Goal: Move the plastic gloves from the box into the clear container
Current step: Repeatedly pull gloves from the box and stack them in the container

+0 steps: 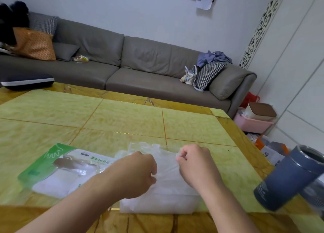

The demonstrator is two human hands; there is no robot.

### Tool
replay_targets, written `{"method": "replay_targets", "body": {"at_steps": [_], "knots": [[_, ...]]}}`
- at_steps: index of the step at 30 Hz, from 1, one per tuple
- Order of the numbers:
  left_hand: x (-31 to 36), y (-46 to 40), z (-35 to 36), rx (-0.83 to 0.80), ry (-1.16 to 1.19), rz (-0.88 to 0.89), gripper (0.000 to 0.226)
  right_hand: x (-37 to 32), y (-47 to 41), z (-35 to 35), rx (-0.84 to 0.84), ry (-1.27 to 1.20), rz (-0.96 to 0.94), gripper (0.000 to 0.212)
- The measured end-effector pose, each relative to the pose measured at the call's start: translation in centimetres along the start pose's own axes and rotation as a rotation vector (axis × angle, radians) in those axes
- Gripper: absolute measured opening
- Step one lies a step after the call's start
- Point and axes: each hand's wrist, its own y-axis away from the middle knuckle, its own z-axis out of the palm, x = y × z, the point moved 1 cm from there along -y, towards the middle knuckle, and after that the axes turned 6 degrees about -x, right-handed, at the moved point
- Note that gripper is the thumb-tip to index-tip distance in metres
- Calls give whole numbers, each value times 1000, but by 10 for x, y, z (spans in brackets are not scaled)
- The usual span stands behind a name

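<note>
Gloves (166, 164) mostly sat in my clear container (157, 206); my left hand (135, 173) and right hand (194, 162) pinched them, tucking.

Thin, filmy translucent plastic gloves (166, 164) fill a clear plastic container (157, 206) on a glossy, yellow-green marbled table (122, 117). Beside it lies a shiny green-and-white plastic pack (57, 169) (crinkled). A matt blue tumbler (289, 180) shows a metal rim; the grey sofa (140, 66) looks matt, leathery.
</note>
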Motion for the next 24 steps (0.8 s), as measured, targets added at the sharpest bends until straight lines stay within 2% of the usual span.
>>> {"method": "replay_targets", "body": {"at_steps": [5, 7, 11, 13, 16, 17, 18, 20, 22, 24], "knots": [[9, -3, 0, -133, -151, -15, 56, 3, 1, -2, 20, 157, 18, 22], [12, -4, 0, -171, -176, -23, 60, 3, 2, -3, 10, 189, 34, 23], [15, -8, 1, -223, -197, -36, 58, 1, 7, -7, -14, 232, 80, 34], [14, -11, 2, -225, -209, -40, 56, -7, 14, -17, 14, 270, 78, 29], [15, -16, 5, -221, -213, -38, 41, -29, 28, -30, 142, 244, -83, 7], [15, -17, 6, -213, -211, -24, 35, -36, 31, -30, 128, 178, -146, 10], [16, -19, 8, -205, -215, -7, 31, -42, 33, -27, 58, 93, -174, 16], [14, -23, 11, -205, -235, 24, 32, -47, 34, -12, -162, 1, -115, 21], [13, -26, 12, -210, -237, 40, 30, -42, 30, 4, -376, 99, -44, 13], [9, -26, 12, -213, -221, 45, 38, -32, 24, 14, -493, 189, 19, 10]]}}
